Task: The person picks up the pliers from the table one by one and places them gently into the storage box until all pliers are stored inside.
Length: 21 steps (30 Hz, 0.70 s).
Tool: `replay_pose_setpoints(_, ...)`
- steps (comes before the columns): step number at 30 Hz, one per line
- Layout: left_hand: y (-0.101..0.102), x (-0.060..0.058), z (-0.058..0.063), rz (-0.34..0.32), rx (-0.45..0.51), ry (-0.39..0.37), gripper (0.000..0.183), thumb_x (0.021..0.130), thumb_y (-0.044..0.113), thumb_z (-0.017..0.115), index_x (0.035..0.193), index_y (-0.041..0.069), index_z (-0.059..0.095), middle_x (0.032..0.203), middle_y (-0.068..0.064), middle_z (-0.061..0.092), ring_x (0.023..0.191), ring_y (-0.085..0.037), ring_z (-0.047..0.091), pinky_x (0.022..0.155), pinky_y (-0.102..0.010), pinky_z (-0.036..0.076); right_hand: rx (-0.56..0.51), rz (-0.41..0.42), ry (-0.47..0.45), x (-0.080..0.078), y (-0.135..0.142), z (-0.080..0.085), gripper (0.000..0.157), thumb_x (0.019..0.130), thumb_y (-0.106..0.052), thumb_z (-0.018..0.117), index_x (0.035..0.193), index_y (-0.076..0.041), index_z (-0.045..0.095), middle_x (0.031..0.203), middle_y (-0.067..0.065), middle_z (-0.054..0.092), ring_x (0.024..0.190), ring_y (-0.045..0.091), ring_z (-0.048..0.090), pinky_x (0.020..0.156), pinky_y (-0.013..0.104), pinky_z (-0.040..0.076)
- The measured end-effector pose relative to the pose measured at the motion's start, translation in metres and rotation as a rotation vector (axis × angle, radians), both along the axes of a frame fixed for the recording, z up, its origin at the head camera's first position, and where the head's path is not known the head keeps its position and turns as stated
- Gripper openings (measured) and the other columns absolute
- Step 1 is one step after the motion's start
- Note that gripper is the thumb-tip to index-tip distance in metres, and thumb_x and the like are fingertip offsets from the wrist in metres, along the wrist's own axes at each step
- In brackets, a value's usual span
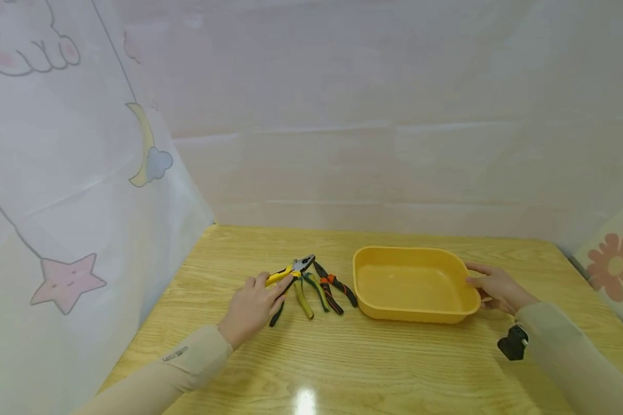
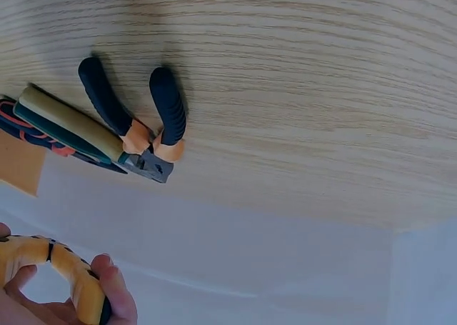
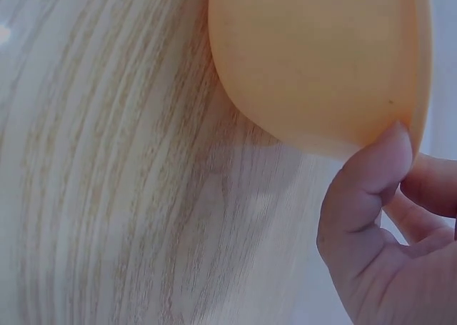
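Pale sheets (image 1: 342, 144) enclose a wood-grain table (image 1: 270, 369), hands (image 1: 253, 308) (image 1: 500, 290) gripping yellow pliers (image 1: 294, 269) (left) and basin (image 1: 410, 315) (right).

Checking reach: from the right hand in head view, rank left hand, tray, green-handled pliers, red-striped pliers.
1. Tray: right hand grips its rim.
2. Red-striped pliers: just left of tray.
3. Green-handled pliers: left of those.
4. Left hand: farthest left.

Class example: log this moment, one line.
left hand: holds yellow-black pliers | right hand: grips yellow tray | on table: green-handled pliers, red-black pliers
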<state>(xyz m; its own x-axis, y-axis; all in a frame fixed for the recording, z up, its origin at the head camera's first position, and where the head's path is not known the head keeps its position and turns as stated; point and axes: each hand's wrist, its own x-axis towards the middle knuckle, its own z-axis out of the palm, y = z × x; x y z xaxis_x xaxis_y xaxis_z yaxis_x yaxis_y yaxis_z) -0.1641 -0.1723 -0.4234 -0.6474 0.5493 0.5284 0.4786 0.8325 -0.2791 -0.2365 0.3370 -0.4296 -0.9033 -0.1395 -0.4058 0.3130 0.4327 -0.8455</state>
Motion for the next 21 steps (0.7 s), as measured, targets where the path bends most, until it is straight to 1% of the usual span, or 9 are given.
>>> replay_pose_setpoints(3, 0.004, -0.001, 0.002, -0.018, -0.001, 0.022, 0.057, 0.107, 0.039, 0.015, 0.132, 0.022, 0.063, 0.094, -0.02, 0.06, 0.059, -0.026, 0.055, 0.037, -0.027, 0.042, -0.001, 0.005, 0.0, 0.0, 0.0, 0.001, 0.063, 0.104, -0.012, 0.042, 0.153, 0.004, 0.005, 0.081, 0.003, 0.064, 0.063, 0.015, 0.057, 0.056, 0.03, 0.048)
replay_pose_setpoints(5, 0.007, -0.001, 0.003, -0.03, 0.005, 0.021, 0.062, 0.107, 0.039, 0.01, 0.132, 0.022, 0.064, 0.094, -0.02, 0.06, 0.058, -0.025, 0.053, 0.037, -0.027, 0.041, -0.003, 0.007, -0.001, 0.0, 0.001, 0.001, 0.063, 0.104, -0.013, 0.042, 0.153, 0.004, 0.005, 0.081, 0.004, 0.064, 0.063, 0.015, 0.057, 0.056, 0.03, 0.048)
replay_pose_setpoints(8, 0.01, -0.002, 0.004, -0.036, -0.002, 0.018, 0.062, 0.106, 0.039, 0.01, 0.132, 0.022, 0.063, 0.094, -0.02, 0.059, 0.059, -0.024, 0.053, 0.038, -0.027, 0.043, -0.008, 0.007, -0.003, 0.0, 0.001, 0.001, 0.063, 0.105, -0.013, 0.042, 0.153, 0.004, 0.004, 0.08, 0.003, 0.063, 0.062, 0.014, 0.056, 0.056, 0.03, 0.048)
replay_pose_setpoints(10, 0.012, -0.003, 0.004, -0.038, -0.008, 0.013, 0.053, 0.107, 0.038, 0.019, 0.132, 0.022, 0.063, 0.096, -0.021, 0.06, 0.06, -0.024, 0.054, 0.039, -0.028, 0.044, -0.012, 0.008, -0.003, 0.0, 0.001, 0.002, 0.063, 0.105, -0.013, 0.042, 0.153, 0.003, 0.004, 0.08, 0.003, 0.063, 0.062, 0.014, 0.056, 0.056, 0.029, 0.048)
replay_pose_setpoints(13, 0.015, -0.004, 0.005, -0.045, -0.007, 0.007, 0.035, 0.103, 0.034, 0.048, 0.132, 0.023, 0.063, 0.097, -0.02, 0.06, 0.06, -0.023, 0.054, 0.04, -0.028, 0.045, -0.016, -0.001, -0.006, 0.0, 0.0, 0.002, 0.063, 0.105, -0.013, 0.042, 0.153, 0.003, 0.005, 0.079, 0.003, 0.063, 0.061, 0.014, 0.056, 0.055, 0.029, 0.047)
replay_pose_setpoints(14, 0.016, -0.004, 0.005, -0.045, -0.005, 0.003, 0.035, 0.099, 0.032, 0.057, 0.132, 0.023, 0.063, 0.097, -0.02, 0.06, 0.06, -0.023, 0.054, 0.04, -0.028, 0.045, -0.017, 0.0, -0.005, 0.0, 0.0, 0.002, 0.063, 0.105, -0.013, 0.042, 0.153, 0.003, 0.005, 0.079, 0.003, 0.063, 0.061, 0.014, 0.056, 0.055, 0.029, 0.048)
replay_pose_setpoints(16, 0.017, -0.004, 0.006, -0.049, -0.005, 0.002, 0.042, 0.09, 0.029, 0.07, 0.132, 0.024, 0.063, 0.098, -0.02, 0.06, 0.06, -0.023, 0.054, 0.04, -0.028, 0.045, -0.018, -0.004, -0.005, 0.0, 0.0, 0.002, 0.063, 0.104, -0.013, 0.043, 0.153, 0.003, 0.005, 0.079, 0.003, 0.062, 0.062, 0.014, 0.056, 0.056, 0.029, 0.048)
replay_pose_setpoints(18, 0.019, -0.005, 0.006, -0.052, -0.012, -0.002, 0.046, 0.088, 0.028, 0.074, 0.132, 0.024, 0.063, 0.099, -0.02, 0.061, 0.06, -0.022, 0.053, 0.04, -0.027, 0.044, -0.016, -0.004, -0.006, 0.001, -0.001, 0.002, 0.063, 0.104, -0.013, 0.043, 0.153, 0.002, 0.006, 0.079, 0.003, 0.062, 0.062, 0.014, 0.056, 0.056, 0.03, 0.048)
replay_pose_setpoints(21, 0.021, -0.005, 0.008, -0.05, -0.057, -0.007, 0.046, 0.09, 0.029, 0.071, 0.134, 0.024, 0.061, 0.102, -0.02, 0.061, 0.061, -0.021, 0.053, 0.04, -0.025, 0.043, -0.015, -0.007, -0.006, 0.001, -0.001, 0.001, 0.063, 0.104, -0.013, 0.043, 0.154, 0.002, 0.006, 0.079, 0.004, 0.064, 0.062, 0.014, 0.056, 0.056, 0.03, 0.049)
